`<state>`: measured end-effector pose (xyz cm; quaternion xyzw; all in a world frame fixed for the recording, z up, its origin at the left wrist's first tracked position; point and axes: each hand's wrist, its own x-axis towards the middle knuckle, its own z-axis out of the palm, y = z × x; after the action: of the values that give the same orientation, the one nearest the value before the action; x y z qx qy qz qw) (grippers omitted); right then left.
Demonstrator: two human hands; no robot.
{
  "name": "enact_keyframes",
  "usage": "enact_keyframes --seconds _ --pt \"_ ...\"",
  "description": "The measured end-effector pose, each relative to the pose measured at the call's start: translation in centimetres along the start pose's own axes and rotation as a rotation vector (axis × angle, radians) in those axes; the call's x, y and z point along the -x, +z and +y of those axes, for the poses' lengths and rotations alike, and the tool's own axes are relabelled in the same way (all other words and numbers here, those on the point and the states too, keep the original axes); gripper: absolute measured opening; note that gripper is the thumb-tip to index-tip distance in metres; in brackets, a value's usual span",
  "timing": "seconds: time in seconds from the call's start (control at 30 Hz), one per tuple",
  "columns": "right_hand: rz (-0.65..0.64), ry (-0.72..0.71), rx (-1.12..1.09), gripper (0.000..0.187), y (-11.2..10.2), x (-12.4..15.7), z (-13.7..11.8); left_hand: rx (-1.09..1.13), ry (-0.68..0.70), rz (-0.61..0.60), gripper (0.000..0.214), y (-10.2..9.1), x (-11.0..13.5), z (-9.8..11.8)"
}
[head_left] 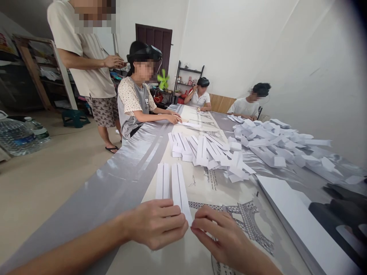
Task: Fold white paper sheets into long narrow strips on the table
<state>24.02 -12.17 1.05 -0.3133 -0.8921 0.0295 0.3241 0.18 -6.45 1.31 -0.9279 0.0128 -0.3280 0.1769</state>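
A folded white paper strip [172,183] lies lengthwise on the table [120,179] in front of me. My left hand [156,223] rests closed over its near end, fingers curled and pressing the paper down. My right hand [222,236] pinches the strip's near right corner between thumb and forefinger. Both hands meet at that near end. Just beyond, a heap of folded white paper pieces [209,152] covers the middle of the table.
A larger pile of folded papers [275,141] lies at the far right. A stack of flat white sheets [298,214] sits to my right. Three seated people [134,103] work along the table; another person stands at the left. Water bottles [17,135] sit on the floor.
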Motion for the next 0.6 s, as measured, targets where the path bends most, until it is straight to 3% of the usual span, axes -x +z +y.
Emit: enact_keyframes --seconds 0.17,0.37,0.6 --pt "-0.006 -0.021 0.000 0.022 0.20 0.37 0.53 0.010 0.005 0.007 0.004 0.33 0.46 -0.72" --pt "-0.011 0.026 -0.081 0.010 0.34 0.04 0.52 -0.007 0.013 0.016 0.010 0.23 0.60 -0.82" --pt "0.048 -0.062 -0.077 0.022 0.36 -0.40 -0.13 0.014 0.057 0.008 0.013 0.14 0.09 -0.22"
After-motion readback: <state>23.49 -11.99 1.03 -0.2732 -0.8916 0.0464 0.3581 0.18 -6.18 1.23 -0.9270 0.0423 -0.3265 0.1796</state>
